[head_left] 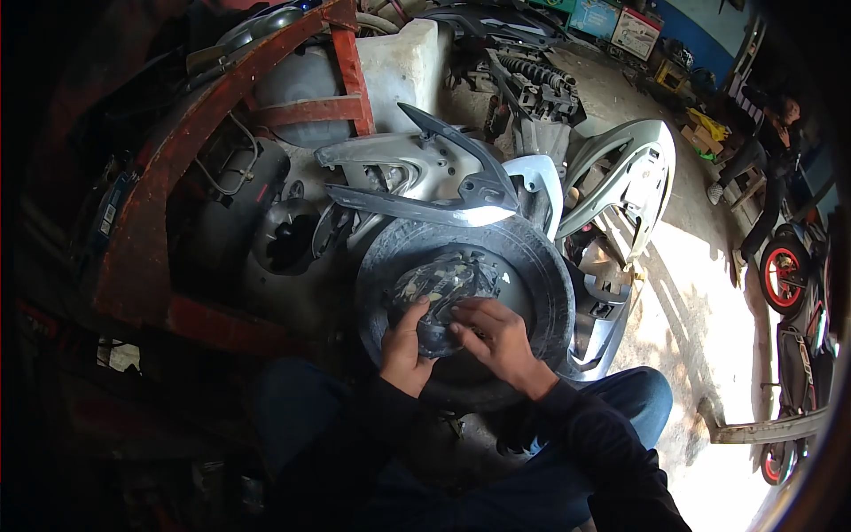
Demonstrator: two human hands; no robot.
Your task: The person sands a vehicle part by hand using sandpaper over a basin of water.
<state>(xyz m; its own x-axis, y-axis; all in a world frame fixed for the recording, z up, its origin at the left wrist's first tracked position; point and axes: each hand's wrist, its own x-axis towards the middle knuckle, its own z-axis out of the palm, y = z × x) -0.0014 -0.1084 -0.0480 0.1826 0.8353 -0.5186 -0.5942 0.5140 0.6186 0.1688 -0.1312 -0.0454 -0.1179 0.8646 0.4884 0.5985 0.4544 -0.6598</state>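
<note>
A round dark basin (pixel 551 266) with a grey, scuffed rim stands between the knees. Over it is a dark, smudged part (pixel 448 282) with pale patches, its exact kind hard to make out. My left hand (pixel 406 350) grips this part at its lower left edge, thumb on top. On its right side, my right hand (pixel 499 341) has its fingers bent and drawn together against the surface. Whether those fingertips pinch something small is hidden. A black curved trim piece (pixel 417 206) lies across the basin's far rim.
Silver-grey fairings (pixel 625 177) lie beyond and right of the basin. A red metal frame (pixel 142 222) rises at left. At far right are a seated person (pixel 771 151) and a motorcycle with a red-rimmed wheel (pixel 784 273). A metal bar (pixel 767 431) lies at lower right.
</note>
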